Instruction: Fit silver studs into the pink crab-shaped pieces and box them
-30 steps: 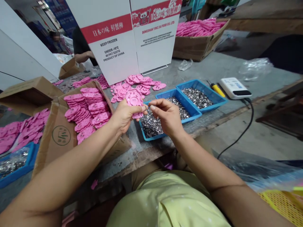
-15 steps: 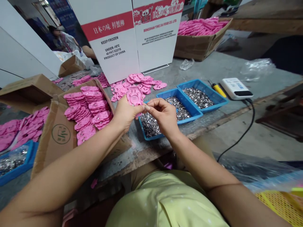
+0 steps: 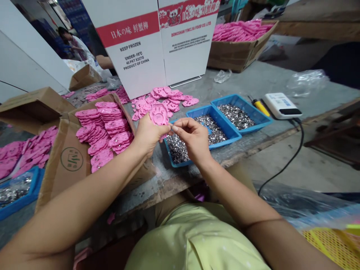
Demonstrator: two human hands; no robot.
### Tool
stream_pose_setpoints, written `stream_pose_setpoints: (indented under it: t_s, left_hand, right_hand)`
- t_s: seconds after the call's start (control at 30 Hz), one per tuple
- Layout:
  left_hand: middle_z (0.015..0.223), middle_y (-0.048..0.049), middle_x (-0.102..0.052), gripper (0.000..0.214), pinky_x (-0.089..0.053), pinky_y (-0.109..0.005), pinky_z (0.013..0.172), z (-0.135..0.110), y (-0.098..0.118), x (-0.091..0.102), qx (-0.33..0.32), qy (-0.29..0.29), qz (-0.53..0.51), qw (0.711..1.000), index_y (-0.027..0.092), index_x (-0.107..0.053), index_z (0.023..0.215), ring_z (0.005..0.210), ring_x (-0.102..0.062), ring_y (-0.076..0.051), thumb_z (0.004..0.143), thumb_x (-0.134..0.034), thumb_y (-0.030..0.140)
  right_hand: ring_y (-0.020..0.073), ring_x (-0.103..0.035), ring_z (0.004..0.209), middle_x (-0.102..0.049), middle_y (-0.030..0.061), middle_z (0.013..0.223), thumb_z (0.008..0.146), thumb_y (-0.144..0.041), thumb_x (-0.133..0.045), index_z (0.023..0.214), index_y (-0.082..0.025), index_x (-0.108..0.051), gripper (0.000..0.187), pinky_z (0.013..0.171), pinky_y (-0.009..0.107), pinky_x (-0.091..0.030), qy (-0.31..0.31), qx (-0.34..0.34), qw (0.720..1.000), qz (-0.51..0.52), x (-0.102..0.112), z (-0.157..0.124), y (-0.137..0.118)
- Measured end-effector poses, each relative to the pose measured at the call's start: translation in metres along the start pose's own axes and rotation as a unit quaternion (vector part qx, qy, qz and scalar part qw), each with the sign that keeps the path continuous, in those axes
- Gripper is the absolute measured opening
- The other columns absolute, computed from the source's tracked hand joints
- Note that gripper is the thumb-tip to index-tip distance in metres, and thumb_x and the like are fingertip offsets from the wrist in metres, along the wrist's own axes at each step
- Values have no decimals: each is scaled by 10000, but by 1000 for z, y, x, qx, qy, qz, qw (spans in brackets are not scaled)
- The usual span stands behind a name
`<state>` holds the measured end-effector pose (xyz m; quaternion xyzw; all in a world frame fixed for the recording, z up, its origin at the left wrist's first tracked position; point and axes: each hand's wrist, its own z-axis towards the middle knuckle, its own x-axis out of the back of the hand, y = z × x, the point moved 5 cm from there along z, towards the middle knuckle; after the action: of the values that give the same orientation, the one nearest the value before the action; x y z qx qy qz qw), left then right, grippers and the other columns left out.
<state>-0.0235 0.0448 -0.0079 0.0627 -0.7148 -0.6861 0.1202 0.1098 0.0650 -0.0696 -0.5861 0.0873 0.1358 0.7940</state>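
Note:
A pink molded plastic piece [image 3: 159,114] with a round recess is held up in my left hand [image 3: 150,134], thumb across its lower edge. My right hand [image 3: 194,135] meets it there, thumb and forefinger pinched together at the piece's lower right edge. Whatever sits in that pinch is too small to make out. Below and beside my right hand are blue trays [image 3: 232,139] of small shiny metal parts [image 3: 177,150]. Behind my left hand lies a loose heap of similar pink pieces [image 3: 165,98].
An open cardboard box [image 3: 56,165] at left holds stacked pink pieces. A white printed carton [image 3: 135,56] stands at the back. To the right are a yellow-handled screwdriver [image 3: 261,107], a white corded device [image 3: 282,105] and a box of pink pieces [image 3: 230,50]. Another person [image 3: 75,45] is far left.
Both hands stay together at the pink piece, with barely any shift. The view has moved very slightly. The person in the background has changed posture a little.

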Motion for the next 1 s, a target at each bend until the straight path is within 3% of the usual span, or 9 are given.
stream_pose_setpoints:
  t_s: [0.13,0.27,0.37,0.5,0.63,0.73,1.0]
  left_hand:
    - [650,48,-579,390,-347,-206,427,1,-2,2,-9,14,23,1000,191,-558,783,536,-503,-96,543,-842,74]
    - [661,49,-565,425,-348,-207,449,0,-1,0,-7,-8,0,1000,192,-553,807,538,-494,-87,545,-868,84]
    - [749,27,-615,482,-408,-224,466,-4,1,-8,30,-78,-66,994,190,-559,932,571,-582,-117,558,-849,96]
    - [842,-13,-670,542,-486,-255,495,-11,3,-19,73,-181,-111,974,182,-519,1052,633,-690,-177,567,-726,55]
    - [889,-22,-684,641,-484,-240,490,-12,3,-22,52,-210,-96,972,180,-492,1174,634,-709,-178,595,-704,3]
    - [890,-37,-686,566,-469,-226,485,-10,1,-23,30,-215,-69,974,166,-509,1166,638,-710,-171,656,-704,16]
    - [868,-15,-659,494,-450,-218,439,-9,2,-24,-1,-221,-34,975,156,-545,1122,610,-704,-160,669,-694,26]
  right_hand:
    - [169,-649,828,-684,20,863,759,-402,-864,734,-222,-694,249,774,335,-554,6,15,1000,-6,-2,2,-1]
    - [149,-617,783,-640,19,897,794,-460,-839,738,-218,-657,307,731,324,-566,-14,4,1000,9,-5,3,0]
    - [152,-603,802,-627,32,964,838,-469,-783,764,-228,-636,292,700,321,-565,-34,2,999,18,-2,6,-1]
    - [207,-626,1066,-647,63,1075,879,-366,-725,760,-237,-633,198,958,391,-554,-49,76,994,-66,13,16,-19]
    - [266,-585,1260,-652,83,1269,896,-328,-701,780,-232,-632,165,1132,502,-471,-134,122,966,-182,21,25,-40]
    - [302,-537,1358,-644,84,1365,893,-321,-714,804,-233,-646,143,1217,565,-384,-183,158,938,-249,25,29,-52]
    - [336,-500,1397,-596,93,1507,951,-406,-702,835,-231,-658,215,1218,633,-369,-249,190,889,-335,22,35,-57]
